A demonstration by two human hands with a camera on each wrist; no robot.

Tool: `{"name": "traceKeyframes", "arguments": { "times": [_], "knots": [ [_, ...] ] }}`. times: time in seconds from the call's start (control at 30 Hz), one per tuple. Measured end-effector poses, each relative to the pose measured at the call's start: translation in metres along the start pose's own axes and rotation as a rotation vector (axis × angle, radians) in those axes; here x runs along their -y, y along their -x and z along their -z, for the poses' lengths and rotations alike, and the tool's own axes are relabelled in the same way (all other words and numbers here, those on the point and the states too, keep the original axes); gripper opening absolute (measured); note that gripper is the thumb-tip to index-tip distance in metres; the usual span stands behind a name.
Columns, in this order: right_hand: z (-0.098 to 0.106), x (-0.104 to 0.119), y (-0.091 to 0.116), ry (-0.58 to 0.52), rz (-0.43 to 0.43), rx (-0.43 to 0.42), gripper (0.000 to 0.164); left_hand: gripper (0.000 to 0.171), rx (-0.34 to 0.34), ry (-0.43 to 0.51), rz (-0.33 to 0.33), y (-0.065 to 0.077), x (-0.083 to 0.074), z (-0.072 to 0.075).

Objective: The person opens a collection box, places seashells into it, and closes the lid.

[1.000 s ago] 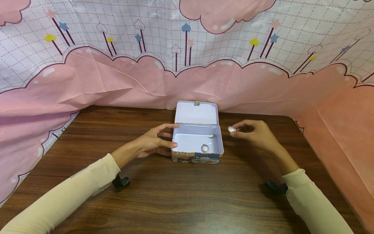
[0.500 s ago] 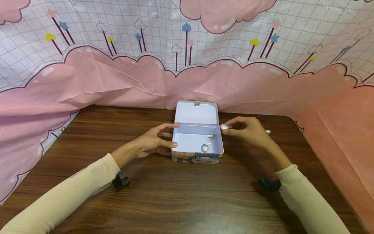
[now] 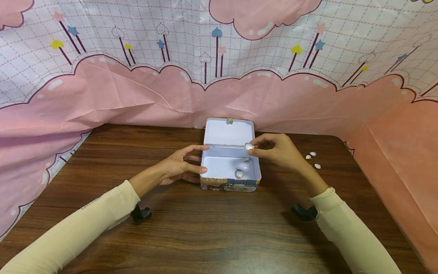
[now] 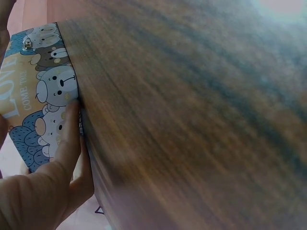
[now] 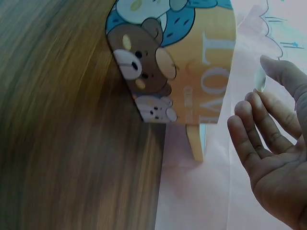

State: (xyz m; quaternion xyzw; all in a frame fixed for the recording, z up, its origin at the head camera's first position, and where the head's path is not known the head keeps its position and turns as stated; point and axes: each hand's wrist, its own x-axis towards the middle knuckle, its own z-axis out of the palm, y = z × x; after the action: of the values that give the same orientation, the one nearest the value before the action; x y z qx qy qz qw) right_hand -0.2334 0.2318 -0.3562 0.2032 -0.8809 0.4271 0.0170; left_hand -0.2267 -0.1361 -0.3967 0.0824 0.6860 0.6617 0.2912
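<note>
A tin box (image 3: 213, 187) with cartoon bears on its outside stands on the table, its hinged lid (image 3: 230, 131) raised at the back. My left hand (image 3: 178, 163) rests against the box's left end, fingers spread, with thumb and index fingertips at the rim. In the left wrist view, fingers (image 4: 69, 139) lie along the printed wall. My right hand (image 3: 278, 150) pinches a small white seashell (image 3: 249, 146) between thumb and index finger, over the right back part of the box. Inside lie a round white shell (image 3: 239, 173) and a smaller shell (image 3: 246, 160).
Three small white shells (image 3: 313, 153) lie on the wooden table (image 3: 219, 232) right of my right hand. A pink and white patterned cloth (image 3: 154, 91) hangs behind the table and along its right side. Black straps (image 3: 140, 214) sit under both wrists.
My right hand has moved left with the pinched seashell, from beside the box to over it. Shells on the table at right have come into view. The left hand has stayed put.
</note>
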Motion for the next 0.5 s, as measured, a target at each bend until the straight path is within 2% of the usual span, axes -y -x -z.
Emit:
{"name": "traceKeyframes", "arguments": {
  "times": [0.5],
  "knots": [
    [-0.027,0.010,-0.011,-0.008,0.015,0.061,0.026,0.088,0.003,0.000,0.000,-0.001,0.001,-0.001]
  ]
}}
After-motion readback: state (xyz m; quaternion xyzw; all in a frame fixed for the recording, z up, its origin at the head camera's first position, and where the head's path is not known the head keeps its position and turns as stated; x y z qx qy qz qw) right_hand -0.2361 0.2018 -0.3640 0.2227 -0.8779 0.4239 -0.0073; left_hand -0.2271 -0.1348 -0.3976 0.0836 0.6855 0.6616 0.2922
